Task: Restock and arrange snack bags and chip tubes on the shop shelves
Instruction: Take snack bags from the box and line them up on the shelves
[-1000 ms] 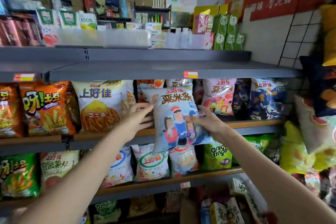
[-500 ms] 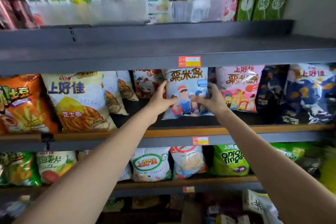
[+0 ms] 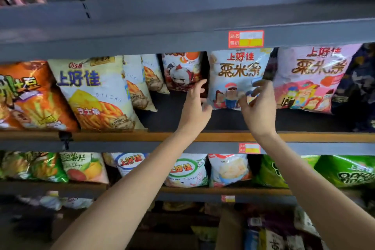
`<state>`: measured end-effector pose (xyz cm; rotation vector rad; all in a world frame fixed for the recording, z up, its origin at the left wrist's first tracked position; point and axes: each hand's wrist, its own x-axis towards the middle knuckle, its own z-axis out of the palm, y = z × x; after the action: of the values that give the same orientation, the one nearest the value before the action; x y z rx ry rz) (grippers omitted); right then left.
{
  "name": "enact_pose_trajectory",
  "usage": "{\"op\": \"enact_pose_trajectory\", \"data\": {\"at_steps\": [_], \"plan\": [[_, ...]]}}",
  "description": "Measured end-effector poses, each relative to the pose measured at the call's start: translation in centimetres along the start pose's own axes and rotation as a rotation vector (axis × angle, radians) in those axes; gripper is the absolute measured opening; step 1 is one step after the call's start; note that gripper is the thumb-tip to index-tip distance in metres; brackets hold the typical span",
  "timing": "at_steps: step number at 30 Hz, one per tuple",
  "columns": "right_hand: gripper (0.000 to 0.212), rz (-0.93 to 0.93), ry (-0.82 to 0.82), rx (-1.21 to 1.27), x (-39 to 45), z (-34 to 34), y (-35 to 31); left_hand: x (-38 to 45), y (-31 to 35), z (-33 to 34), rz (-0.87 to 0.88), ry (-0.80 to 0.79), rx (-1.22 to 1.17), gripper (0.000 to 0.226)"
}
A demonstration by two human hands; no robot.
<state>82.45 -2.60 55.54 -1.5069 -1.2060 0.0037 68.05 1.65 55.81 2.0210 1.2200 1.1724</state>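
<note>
A pale blue snack bag (image 3: 235, 75) with cartoon figures stands upright at the back of the middle shelf (image 3: 125, 137), between a red-and-white bag (image 3: 181, 71) and a pink bag (image 3: 310, 79). My left hand (image 3: 195, 105) is at the blue bag's lower left edge, fingers straight and pointing up, thumb near the bag's bottom corner. My right hand (image 3: 258, 105) is in front of the bag's lower right part, fingers loosely bent and blurred, with the bag showing between thumb and fingers. Neither hand plainly grips the bag.
A yellow sticks bag (image 3: 95, 95) and an orange bag (image 3: 24, 97) lean at the left of the same shelf, with bare dark shelf in front of the blue bag. The upper shelf edge (image 3: 142, 44) hangs close above. More bags (image 3: 186, 170) fill the lower shelf.
The blue bag went from in front of the shelf up and back into the row, and now stands there. Both hands have loosened from its sides. The camera moved closer.
</note>
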Motion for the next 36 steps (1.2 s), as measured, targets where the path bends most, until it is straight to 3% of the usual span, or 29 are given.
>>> {"op": "enact_pose_trajectory", "data": {"at_steps": [3,5,10,14,17,19,23,26,31,36], "plan": [[0.025,-0.115,-0.047,0.102,-3.0,1.3,-1.9,-4.3,-1.5,-2.6,0.2,0.141,0.013,0.043],[0.024,-0.203,-0.151,0.13,-6.1,2.8,-3.6,-7.7,-3.8,-4.8,0.24,0.167,0.019,0.037],[0.019,-0.382,-0.567,0.069,-17.8,8.3,-4.1,-18.2,-14.5,-9.2,0.052,0.086,0.124,0.024],[0.027,-0.146,-1.026,-0.138,-28.9,13.4,0.3,-27.6,-25.9,-12.0,-0.367,-0.154,0.288,0.028],[0.029,0.129,-1.285,-0.326,-36.6,17.4,3.1,-33.5,-33.7,-13.6,-0.667,-0.418,0.362,0.037],[0.031,0.301,-1.411,-0.406,-41.4,20.0,5.3,-37.0,-37.6,-14.5,-0.77,-0.555,0.389,0.037],[0.021,0.535,-1.547,-0.38,-50.6,24.5,10.5,-41.9,-45.6,-13.9,-0.848,-0.716,0.442,0.031],[0.008,0.541,-1.582,-0.462,-56.5,28.4,15.9,-44.5,-51.7,-10.6,-0.857,-0.774,0.442,0.031],[0.073,0.55,-1.486,-0.51,-65.9,35.8,27.3,-49.7,-62.4,-2.7,-0.847,-0.759,0.344,0.031],[0.079,0.794,-1.327,-0.37,-71.2,41.8,35.2,-53.8,-68.9,0.8,-0.785,-0.53,0.379,0.024]]}}
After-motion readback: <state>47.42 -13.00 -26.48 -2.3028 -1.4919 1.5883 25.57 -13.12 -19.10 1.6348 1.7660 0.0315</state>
